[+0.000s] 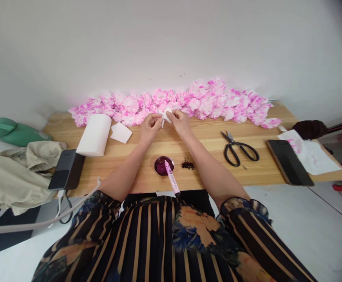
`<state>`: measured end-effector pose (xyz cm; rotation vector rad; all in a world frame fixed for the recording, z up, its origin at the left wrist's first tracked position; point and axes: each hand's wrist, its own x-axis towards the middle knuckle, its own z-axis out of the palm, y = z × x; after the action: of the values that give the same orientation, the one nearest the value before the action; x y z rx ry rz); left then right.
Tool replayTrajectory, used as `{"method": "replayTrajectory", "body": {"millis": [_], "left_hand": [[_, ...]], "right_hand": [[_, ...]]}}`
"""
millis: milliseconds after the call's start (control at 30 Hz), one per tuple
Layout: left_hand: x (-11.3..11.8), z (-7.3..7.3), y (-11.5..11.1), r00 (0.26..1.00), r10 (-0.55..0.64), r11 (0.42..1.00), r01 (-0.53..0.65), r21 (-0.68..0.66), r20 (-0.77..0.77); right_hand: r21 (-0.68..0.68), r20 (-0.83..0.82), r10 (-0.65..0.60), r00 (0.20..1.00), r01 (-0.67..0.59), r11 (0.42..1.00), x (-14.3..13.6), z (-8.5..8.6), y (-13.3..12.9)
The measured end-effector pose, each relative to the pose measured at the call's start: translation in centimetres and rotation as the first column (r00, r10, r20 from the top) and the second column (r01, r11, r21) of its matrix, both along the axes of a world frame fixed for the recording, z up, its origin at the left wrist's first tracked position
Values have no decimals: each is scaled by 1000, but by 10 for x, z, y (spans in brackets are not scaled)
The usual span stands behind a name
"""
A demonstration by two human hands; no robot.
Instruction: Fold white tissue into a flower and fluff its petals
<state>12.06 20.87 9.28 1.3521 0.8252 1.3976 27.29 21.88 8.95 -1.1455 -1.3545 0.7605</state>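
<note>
The left hand (151, 126) and right hand (180, 122) pinch a crumpled white tissue (166, 115) between them from opposite sides, neither clearly nearer, over the tabletop (145, 156) beside the pink-and-white ruffles (129, 103), its long axis unclear.

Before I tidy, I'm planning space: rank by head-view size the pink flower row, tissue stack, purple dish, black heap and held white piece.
1. Pink flower row
2. Tissue stack
3. Purple dish
Black heap, held white piece: too alike to rank.
</note>
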Motion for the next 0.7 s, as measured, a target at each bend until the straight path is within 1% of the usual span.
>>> {"method": "replayTrajectory", "body": {"millis": [133,267,400,500,567,633,700], "left_hand": [[1,0,-1,999,10,1000,-10,5,-38],[1,0,0,999,15,1000,-14,13,-45],[0,-1,1,997,20,1000,-21,-1,-79],[0,-1,0,996,-3,1000,3,-2,-95],[0,-1,-1,996,-33,999,33,-2,-81],[0,-1,0,998,-37,999,36,-30,-41],[-2,-2,1,1000,-12,996,14,-88,25]], "right_hand": [[-9,2,9,1000,-9,1000,-1,1,-2],[-31,16,1,1000,-1,1000,-2,1,-2],[-44,17,1,1000,-1,999,-2,2,-3],[-41,12,-1,1000,1,999,-1,1,-4],[-37,24,-1,1000,2,999,-1,0,-3],[-10,41,-29,999,29,1000,0,-1,-1],[71,69,-98,993,93,993,0,1,-1]]}}
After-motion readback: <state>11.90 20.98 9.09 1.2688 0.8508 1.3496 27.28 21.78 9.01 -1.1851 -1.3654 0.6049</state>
